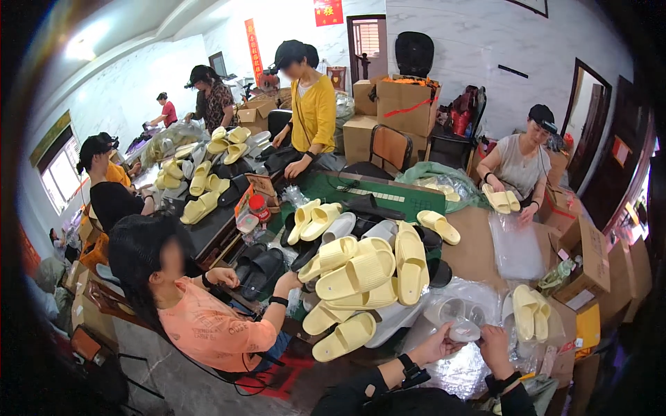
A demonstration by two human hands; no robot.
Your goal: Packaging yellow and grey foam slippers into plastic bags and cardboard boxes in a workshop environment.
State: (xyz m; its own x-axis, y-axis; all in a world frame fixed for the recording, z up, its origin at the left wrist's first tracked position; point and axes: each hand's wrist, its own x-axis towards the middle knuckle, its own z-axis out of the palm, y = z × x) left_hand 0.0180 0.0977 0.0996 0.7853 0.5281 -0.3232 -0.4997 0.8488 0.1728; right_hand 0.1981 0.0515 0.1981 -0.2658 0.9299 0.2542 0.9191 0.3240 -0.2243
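At the near table edge, the person's left hand (437,345) is half closed, thumb and fingertips pinching a pale translucent piece (465,332), slipper-like; right hand (494,347) is curled at its right side, can't tell if gripping. Piece sits between both hands, above crinkled clear plastic (452,371). Beyond right hand: yellow slipper pair (526,313). Left and farther: yellow slipper pile (357,272). Far right: co-worker (522,158) touching yellow slippers (498,200)

Site: small slipper-packing workshop. Evidence: several people (316,114) work around tables (424,200) heaped with yellow, black and pale slippers (357,274); clear plastic bags (512,249) lie at hand; cardboard cartons (409,107) stand stacked near a marbled wall (472,48).
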